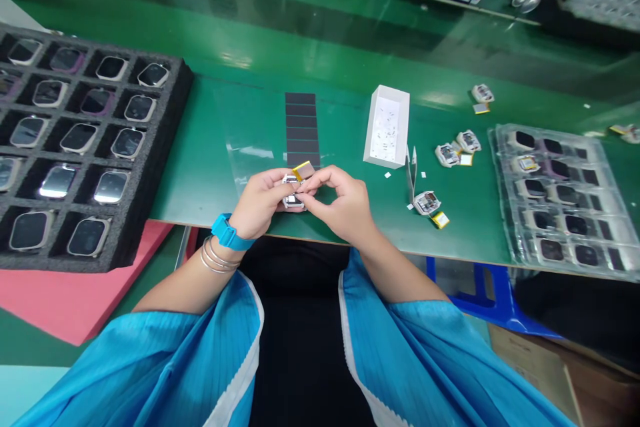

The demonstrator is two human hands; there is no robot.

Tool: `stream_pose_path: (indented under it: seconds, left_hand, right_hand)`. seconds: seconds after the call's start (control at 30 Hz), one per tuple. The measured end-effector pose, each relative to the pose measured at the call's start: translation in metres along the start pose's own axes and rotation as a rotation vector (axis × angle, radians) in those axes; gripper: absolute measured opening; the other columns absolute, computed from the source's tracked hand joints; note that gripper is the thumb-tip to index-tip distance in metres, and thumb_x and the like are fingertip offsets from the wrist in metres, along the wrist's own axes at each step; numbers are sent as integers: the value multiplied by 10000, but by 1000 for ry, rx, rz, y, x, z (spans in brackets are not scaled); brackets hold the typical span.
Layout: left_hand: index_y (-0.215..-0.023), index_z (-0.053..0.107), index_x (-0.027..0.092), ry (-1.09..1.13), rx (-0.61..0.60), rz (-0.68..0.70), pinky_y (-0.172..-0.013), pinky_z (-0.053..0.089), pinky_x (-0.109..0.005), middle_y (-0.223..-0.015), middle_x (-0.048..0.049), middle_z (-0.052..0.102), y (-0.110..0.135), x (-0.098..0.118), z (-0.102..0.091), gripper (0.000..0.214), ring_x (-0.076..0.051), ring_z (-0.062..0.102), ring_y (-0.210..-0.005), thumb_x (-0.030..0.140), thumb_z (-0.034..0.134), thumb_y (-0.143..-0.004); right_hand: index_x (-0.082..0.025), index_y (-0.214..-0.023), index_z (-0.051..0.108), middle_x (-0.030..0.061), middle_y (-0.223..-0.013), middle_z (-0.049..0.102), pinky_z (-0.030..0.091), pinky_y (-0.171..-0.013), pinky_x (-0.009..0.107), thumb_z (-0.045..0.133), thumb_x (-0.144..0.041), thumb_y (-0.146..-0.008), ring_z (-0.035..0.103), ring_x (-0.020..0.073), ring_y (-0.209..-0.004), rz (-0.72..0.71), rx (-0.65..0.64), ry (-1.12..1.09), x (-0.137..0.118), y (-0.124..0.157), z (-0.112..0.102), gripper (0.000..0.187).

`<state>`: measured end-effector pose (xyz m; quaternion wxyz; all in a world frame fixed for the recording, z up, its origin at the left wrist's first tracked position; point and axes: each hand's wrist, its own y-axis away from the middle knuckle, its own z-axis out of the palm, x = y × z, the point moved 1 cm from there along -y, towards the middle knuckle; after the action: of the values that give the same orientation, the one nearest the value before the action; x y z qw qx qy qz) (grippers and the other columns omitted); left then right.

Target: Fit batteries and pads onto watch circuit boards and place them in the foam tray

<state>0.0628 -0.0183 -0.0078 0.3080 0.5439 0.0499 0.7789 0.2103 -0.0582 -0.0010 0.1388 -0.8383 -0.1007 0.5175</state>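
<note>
My left hand [261, 200] is closed round an opened smartwatch case [293, 201] near the table's front edge. From the case's far side sticks out a small battery with yellow tape [303, 171]. My right hand [344, 205] has thumb and forefinger pinched together at the inside of the case; whatever lies between those fingertips is too small to make out. Just beyond both hands lies a strip of black rectangular pads [302, 127] on clear film. To the right of them, a pair of tweezers [411, 173] stands beside a white box [387, 125] holding tiny pieces.
A black foam tray [165, 117] of watches fills the left side. Several opened watch cases [447, 155] with batteries lie at right, one close to the edge [427, 203]. Farther right is a clear plastic tray [600, 213] with watch screens. A shelf with equipment runs along the back.
</note>
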Motion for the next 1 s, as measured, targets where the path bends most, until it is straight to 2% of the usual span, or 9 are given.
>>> stream_pose_path:
  seconds: [0.1,0.2,0.3,0.4,0.5,0.67,0.73,0.87,1.0]
  left_hand:
    - [-842,715,140,20,29,5,-567,554,-227,-726,-22,702,0,-2,1,251,-126,634,-619,267,801,-642]
    - [-891,714,148,34,57,8,-572,564,-234,-774,-33,727,1,-4,2,278,-142,662,-653,259,796,-650]
    - [-929,709,147,20,48,-12,-586,579,-248,-825,-55,747,1,-5,1,289,-167,697,-694,255,787,-673]
    - [-974,709,138,55,-42,-55,-639,604,-283,-855,-65,752,4,-3,0,337,-197,724,-730,237,790,-662]
    - [-1058,706,142,107,-170,-71,-753,610,-292,-922,-64,755,7,-1,-1,453,-205,737,-821,159,809,-617]
    - [-1001,713,147,34,-128,-36,-620,586,-225,-756,-29,733,6,-3,-1,356,-175,724,-712,167,818,-662]
    - [-957,721,144,60,-87,-52,-571,576,-220,-733,-23,724,5,-3,0,279,-159,704,-656,182,791,-690]
    - [-1039,724,135,177,-69,-141,-721,615,-281,-880,-52,755,5,3,-2,297,-154,716,-745,120,679,-745]
    - [-1110,707,131,223,-96,-127,-801,606,-285,-943,-77,758,8,7,-6,309,-160,726,-834,149,670,-804]
  right_hand:
    - [-238,-759,586,8,-813,684,502,-886,412,629,-143,-847,632,194,-818,-149,15,251,-6,4,1,136]
    - [-232,-865,624,84,-1013,636,488,-909,448,681,-172,-808,589,260,-1001,-114,90,366,-6,4,-1,101]
    - [-205,-1012,623,100,-1096,600,520,-886,400,756,-264,-771,599,242,-1021,-3,114,141,2,0,-5,282]
    - [-210,-913,650,41,-964,660,534,-822,329,687,-271,-855,642,173,-885,69,92,-56,9,-3,-6,93]
    - [-219,-808,669,14,-869,692,525,-837,325,674,-233,-869,653,164,-866,47,185,-35,8,-3,-7,63]
    - [-237,-827,697,15,-868,746,533,-865,375,684,-226,-872,689,183,-852,-89,196,47,1,1,-6,48]
    - [-246,-841,696,2,-872,758,503,-950,422,682,-215,-875,693,178,-826,-197,197,145,-1,4,-5,48]
    - [-255,-882,691,-35,-905,761,352,-1134,516,611,-178,-916,662,149,-801,-405,129,438,0,10,-5,117]
    - [-254,-938,693,-8,-1017,740,342,-1146,529,575,-192,-946,633,161,-908,-431,26,501,1,11,-5,133]
